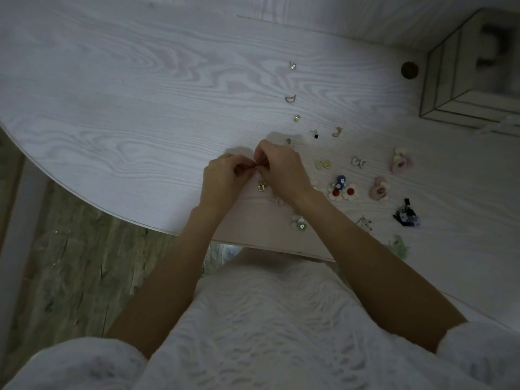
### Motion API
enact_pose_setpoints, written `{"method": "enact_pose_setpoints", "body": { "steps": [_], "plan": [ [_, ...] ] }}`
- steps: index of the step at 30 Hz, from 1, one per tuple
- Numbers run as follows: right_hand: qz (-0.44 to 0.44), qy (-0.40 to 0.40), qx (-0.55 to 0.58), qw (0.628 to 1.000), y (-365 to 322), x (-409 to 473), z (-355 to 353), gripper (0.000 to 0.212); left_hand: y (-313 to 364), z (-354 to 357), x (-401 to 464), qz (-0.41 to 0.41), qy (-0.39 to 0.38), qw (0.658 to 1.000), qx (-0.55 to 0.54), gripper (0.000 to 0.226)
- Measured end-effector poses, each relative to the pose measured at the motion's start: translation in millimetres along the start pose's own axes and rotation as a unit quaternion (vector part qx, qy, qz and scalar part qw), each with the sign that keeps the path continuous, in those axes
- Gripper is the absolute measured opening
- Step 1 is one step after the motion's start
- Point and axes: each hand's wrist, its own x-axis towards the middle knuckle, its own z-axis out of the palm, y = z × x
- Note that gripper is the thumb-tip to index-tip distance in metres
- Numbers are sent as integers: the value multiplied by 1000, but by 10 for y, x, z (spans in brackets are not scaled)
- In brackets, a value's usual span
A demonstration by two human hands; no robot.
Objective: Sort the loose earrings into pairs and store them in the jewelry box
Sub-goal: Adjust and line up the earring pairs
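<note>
**Both hands pinch one small earring**

The left hand [222, 178] and the right hand [281, 167] meet over the table [140, 108], each grip holding a tiny earring [254, 166] (too small to describe). Other loose earrings [342, 190] lie at right; the jewelry box [464, 80] stands far right.

Two hands [225, 178]; one jewelry box [467, 80]; roughly sixteen loose earrings [292, 98].

Table [140, 94]: pale whitewashed wood grain, curved near edge.
Round hole [409, 70]: dark, in tabletop at far right.
Floor [70, 263]: weathered greenish planks, lower left.
</note>
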Motion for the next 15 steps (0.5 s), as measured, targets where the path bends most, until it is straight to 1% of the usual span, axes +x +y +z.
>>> {"method": "enact_pose_setpoints", "body": {
  "steps": [3, 5, 7, 10, 13, 15],
  "plan": [
    [-12, 6, -3, 1000, -21, 8, -75, 13, -24, -36, 4, -8, -4, 1000, 6, 12],
    [-15, 23, -2, 1000, -18, 18, -186, 12, -20, -89, 21, -24, -11, 1000, 9, 17],
    [-9, 48, 7, 999, 42, 27, -332, 10, -8, -168, 34, -33, -16, 999, 10, 21],
    [13, 78, 4, 997, 231, 108, -593, 13, 17, -296, 134, -30, 1, 1000, -2, 20],
    [20, 79, -43, 996, 471, 335, -813, 21, 125, -334, 403, -9, 20, 999, -29, 16],
    [16, 80, -69, 994, 593, 571, -909, 27, 242, -275, 664, 24, 18, 999, -38, 15]
  ]
}}
